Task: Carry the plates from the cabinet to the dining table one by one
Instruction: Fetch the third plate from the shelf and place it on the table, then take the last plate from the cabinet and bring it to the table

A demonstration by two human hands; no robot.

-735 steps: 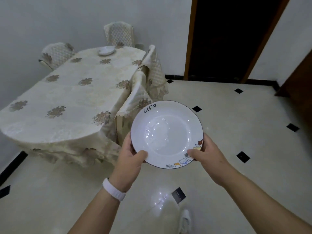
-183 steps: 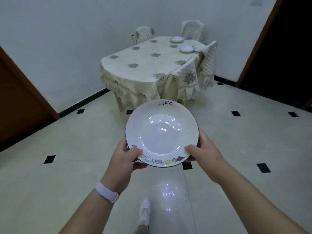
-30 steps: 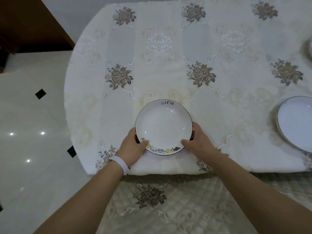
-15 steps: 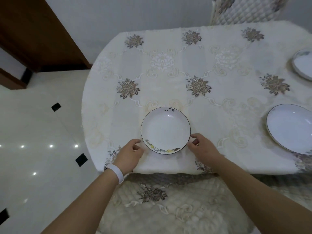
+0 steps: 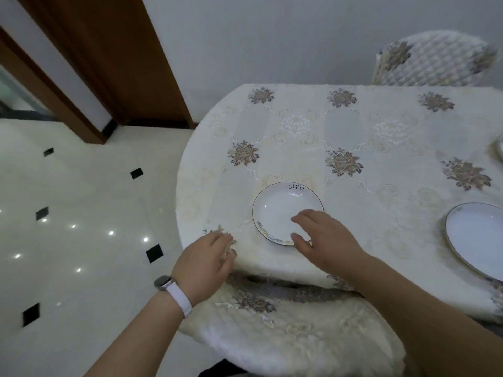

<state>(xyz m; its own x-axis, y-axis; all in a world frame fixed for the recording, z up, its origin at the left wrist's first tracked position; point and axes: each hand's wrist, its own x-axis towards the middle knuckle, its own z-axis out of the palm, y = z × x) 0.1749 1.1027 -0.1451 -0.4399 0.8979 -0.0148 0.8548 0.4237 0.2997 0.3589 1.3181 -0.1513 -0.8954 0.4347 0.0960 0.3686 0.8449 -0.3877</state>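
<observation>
Soft, even indoor light with a cool grey cast fills the room, neither bright nor dim. Small white glints dot the glossy floor (image 5: 81, 240). A narrow dark shadow lies under the edge of the dining table (image 5: 381, 126), on the chair cover (image 5: 299, 338). The fingertips of the left hand (image 5: 206, 257) smear with motion blur. Wide-angle distortion tilts the door frame (image 5: 114, 63) and stretches the corners.

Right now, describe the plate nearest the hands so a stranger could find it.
On the cloth-covered dining table, look at the near edge under the right hand. That plate has "Life" written on its far rim; the plate farther right shows no lettering.
</observation>
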